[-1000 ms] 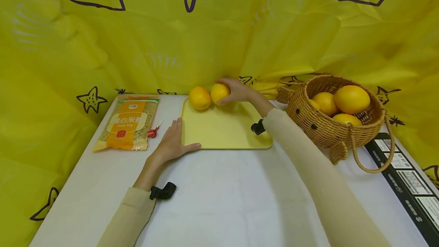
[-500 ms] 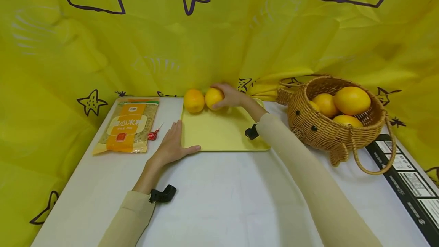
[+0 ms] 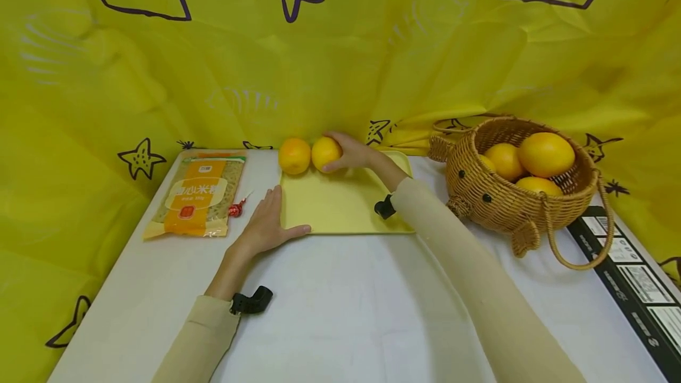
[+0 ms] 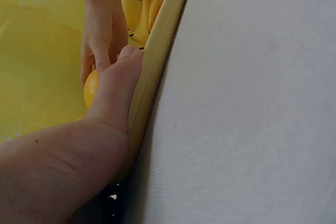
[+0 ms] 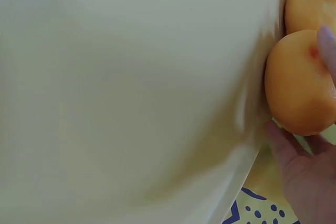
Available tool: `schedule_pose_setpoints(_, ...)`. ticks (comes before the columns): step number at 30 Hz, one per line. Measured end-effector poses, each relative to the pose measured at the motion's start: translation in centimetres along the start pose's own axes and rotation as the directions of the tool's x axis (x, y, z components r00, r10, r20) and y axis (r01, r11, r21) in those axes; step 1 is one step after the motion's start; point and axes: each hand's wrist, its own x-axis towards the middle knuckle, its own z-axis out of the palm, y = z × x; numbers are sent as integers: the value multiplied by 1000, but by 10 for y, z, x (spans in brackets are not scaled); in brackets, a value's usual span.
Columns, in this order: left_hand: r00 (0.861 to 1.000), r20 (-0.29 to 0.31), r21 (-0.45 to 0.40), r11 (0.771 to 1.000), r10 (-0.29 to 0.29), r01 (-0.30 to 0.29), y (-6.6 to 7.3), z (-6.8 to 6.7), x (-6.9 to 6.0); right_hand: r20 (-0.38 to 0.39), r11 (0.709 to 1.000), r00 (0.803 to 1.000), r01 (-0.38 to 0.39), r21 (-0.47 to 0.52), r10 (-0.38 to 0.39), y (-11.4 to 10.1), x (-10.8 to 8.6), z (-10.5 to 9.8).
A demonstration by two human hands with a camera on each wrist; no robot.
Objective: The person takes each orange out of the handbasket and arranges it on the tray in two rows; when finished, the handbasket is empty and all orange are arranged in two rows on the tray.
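Observation:
My right hand [image 3: 351, 151] grips an orange [image 3: 323, 155] at the back edge of a yellow tray [image 3: 346, 208]. Just left of it, a second orange [image 3: 294, 156] sits at the tray's back left corner, and the two appear to touch or nearly touch. In the right wrist view, thumb and fingers [image 5: 328, 48] lie around the held orange [image 5: 294, 85]. My left hand [image 3: 266, 223] rests at the tray's front left corner. Its straight fingers lie along the left side, the thumb [image 4: 118, 85] along the front rim.
On the right stands a fish-shaped wicker basket [image 3: 479, 194] holding several oranges, with a black and white box [image 3: 628, 276] beneath its side. A food packet [image 3: 197, 194] and a red-wrapped lollipop [image 3: 236, 208] lie left of the tray. A yellow curtain [image 3: 330, 75] hangs behind.
Both oranges have moved left along the tray's back, the near one with my right hand, ending at the back left corner. The tray's right edge has shifted slightly left. My left hand stays put.

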Motion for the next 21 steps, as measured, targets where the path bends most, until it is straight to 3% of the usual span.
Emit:
schedule_pose_setpoints(4,1000,-3,-6,1000,6,-6,0,-1,0,-18,1000,1000,-8,26,9,0,1,2)
schedule_pose_setpoints(13,1000,8,-10,1000,-4,4,-1,-1,0,-22,983,992,-122,135,126,-1,-6,6)
schedule_pose_setpoints(21,1000,17,5,1000,-18,18,-2,0,2,-60,991,994,-90,100,96,-3,-10,7)
